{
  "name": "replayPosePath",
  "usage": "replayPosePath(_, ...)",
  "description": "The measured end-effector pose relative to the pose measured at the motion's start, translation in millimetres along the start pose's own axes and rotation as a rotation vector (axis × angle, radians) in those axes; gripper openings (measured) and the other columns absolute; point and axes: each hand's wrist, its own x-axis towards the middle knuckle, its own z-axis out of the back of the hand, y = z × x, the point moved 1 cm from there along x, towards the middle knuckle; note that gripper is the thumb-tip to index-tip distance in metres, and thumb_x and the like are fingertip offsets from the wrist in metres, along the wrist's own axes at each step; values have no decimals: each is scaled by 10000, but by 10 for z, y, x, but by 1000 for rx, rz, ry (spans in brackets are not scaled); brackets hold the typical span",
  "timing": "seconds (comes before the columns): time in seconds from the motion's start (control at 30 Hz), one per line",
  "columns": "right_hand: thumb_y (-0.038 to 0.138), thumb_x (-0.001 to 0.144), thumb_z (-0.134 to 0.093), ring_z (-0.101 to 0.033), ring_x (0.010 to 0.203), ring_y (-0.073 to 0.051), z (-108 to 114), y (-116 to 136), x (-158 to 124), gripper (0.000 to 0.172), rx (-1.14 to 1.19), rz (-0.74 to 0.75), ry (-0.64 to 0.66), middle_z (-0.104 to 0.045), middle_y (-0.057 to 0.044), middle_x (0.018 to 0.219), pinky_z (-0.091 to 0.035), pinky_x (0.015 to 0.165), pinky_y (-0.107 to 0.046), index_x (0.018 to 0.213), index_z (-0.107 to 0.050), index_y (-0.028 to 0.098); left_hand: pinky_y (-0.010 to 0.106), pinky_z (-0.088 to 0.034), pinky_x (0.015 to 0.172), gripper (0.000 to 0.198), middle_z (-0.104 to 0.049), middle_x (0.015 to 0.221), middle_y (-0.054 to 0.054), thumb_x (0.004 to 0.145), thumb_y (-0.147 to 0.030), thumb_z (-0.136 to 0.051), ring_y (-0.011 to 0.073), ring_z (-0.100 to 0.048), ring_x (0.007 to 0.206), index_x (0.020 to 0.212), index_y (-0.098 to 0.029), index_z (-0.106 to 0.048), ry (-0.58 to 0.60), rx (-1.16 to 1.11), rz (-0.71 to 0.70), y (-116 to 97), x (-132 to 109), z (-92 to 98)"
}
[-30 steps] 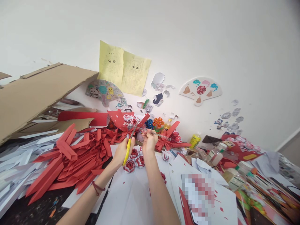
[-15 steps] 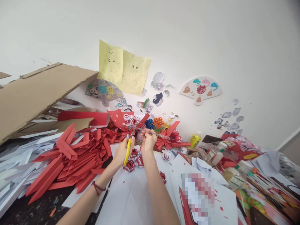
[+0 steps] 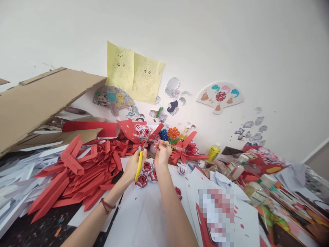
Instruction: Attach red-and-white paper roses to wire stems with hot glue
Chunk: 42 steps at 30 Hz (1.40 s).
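The left hand (image 3: 133, 166) is clasped around the yellow scissors (image 3: 139, 165), and the right hand (image 3: 162, 153) pinches the thin wires (image 3: 180, 149), both raised toward the far edge of the table (image 3: 38, 228). A clean cut likely calls for a firm pinch near the blades (image 3: 147, 140), wires crossing squarely.

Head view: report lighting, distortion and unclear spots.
Head view: soft, fairly even light on the wall, dimming top right; head view: wide-angle stretching toward the edges; head view: pixelated patch masks something lower right; head view: wires in the right hand too fine to count.
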Motion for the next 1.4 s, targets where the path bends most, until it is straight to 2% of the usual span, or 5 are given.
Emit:
replayPosePath(0.33,308,727,-700,-523,418,-97,-3,11,-26,242,-11,-6,37,-562,47,487,-390,458,-217,689,-500,177,267,-400,571,569,-637,714,27,951,-658,-247,159,-556,556,805,-199,-551,-15,30,-9,-3,-17,37)
replayPosePath(0.63,338,709,-683,-497,401,-91,-18,-9,-39,252,-41,12,50,-543,61,476,-377,440,-222,679,-480,192,304,-398,725,572,-630,603,49,998,-542,-240,199,-623,613,686,-197,-572,-33,212,-53,-113,-21,107)
replayPosePath(0.83,348,731,-675,-490,399,-89,-16,-32,-45,256,-51,8,40,-528,67,480,-374,437,-219,689,-473,196,302,-374,680,593,-617,564,60,1016,-467,-186,218,-629,607,645,-201,-565,-12,321,-63,-175,-15,122)
replayPosePath(1.07,326,726,-673,-495,404,-92,29,-134,-42,232,-46,-7,8,-529,62,476,-384,438,-217,689,-491,188,298,-371,662,616,-617,562,73,1016,-473,-180,242,-655,663,616,-199,-561,-5,399,-50,-152,-17,116)
replayPosePath(1.4,329,750,-679,-500,409,-96,14,-183,-69,243,-48,-11,-3,-538,55,473,-400,441,-216,684,-494,186,278,-390,635,582,-548,476,46,1019,-451,-217,215,-630,564,632,-195,-568,19,406,-12,-133,-20,149)
